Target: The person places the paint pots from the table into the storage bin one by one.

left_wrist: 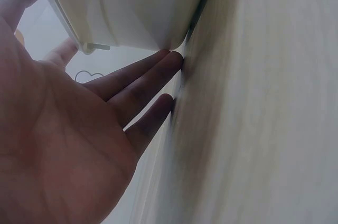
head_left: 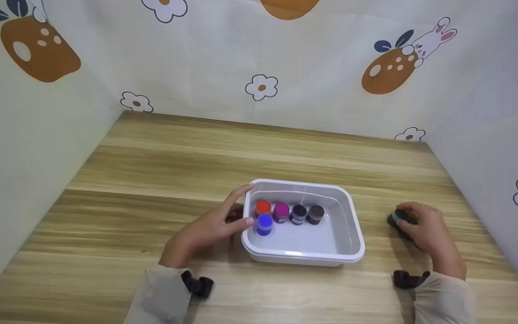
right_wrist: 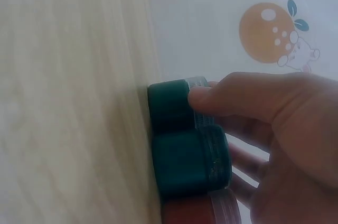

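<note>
My left hand rests against the left side of a white plastic tub, thumb and index finger on its rim. In the left wrist view its other fingers stretch straight beside the tub's base, down to the table. Small paint jars stand inside: red, blue, magenta, black and dark brown. To the right of the tub, my right hand pinches a dark green jar at table level. A second green jar and a reddish jar stand close beside it.
Everything stands on a wood-grain table. Printed cloth walls with flowers, fruit and rabbits border its back and sides. A black wrist strap shows at the left sleeve, another black strap at the right.
</note>
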The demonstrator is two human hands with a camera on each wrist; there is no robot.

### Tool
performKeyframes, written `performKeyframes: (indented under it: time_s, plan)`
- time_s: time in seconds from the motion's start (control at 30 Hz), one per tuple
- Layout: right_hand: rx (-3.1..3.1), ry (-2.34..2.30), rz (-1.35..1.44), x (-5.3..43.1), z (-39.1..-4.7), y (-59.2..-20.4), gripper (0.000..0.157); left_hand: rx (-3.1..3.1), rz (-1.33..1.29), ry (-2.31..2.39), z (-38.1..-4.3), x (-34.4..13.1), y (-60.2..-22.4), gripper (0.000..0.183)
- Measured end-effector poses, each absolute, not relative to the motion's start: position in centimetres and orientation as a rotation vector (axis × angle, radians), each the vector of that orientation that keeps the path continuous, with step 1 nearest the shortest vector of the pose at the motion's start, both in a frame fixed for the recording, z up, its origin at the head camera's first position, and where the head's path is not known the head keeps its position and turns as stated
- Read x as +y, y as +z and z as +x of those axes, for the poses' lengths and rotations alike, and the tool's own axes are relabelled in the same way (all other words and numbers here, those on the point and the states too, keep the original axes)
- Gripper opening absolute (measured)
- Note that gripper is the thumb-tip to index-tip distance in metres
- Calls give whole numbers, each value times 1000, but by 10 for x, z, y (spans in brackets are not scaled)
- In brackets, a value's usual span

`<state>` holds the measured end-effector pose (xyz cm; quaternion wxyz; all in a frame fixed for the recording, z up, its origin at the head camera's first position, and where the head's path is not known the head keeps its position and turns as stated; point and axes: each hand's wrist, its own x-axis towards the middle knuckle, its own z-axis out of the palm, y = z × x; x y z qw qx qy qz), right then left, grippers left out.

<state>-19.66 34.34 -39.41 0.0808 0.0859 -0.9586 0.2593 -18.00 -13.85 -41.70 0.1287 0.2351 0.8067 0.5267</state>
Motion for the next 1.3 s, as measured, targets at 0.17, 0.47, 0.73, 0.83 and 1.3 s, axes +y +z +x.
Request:
performKeyframes:
  time_s: [0.17,0.47,0.73,0.83,1.3]
  plan:
    - [-2891,743,212,338,-199,-392,34,2356,677,1527,-180,-141,-417,78]
    - [-2903,816,126,324,-192,-377,38,2361,674,1515,-178,-142,-416,78]
    - [-2721,843,131,300,-175,-353,39,2329,661,1525,-178,-138,-414,79]
    - [-2637,847,201,285,-171,-345,36,2333,664,1513,-179,-137,-414,79]
    - [-2757,1018,779,174,-183,-346,34,2366,655,1501,-180,-139,-419,79]
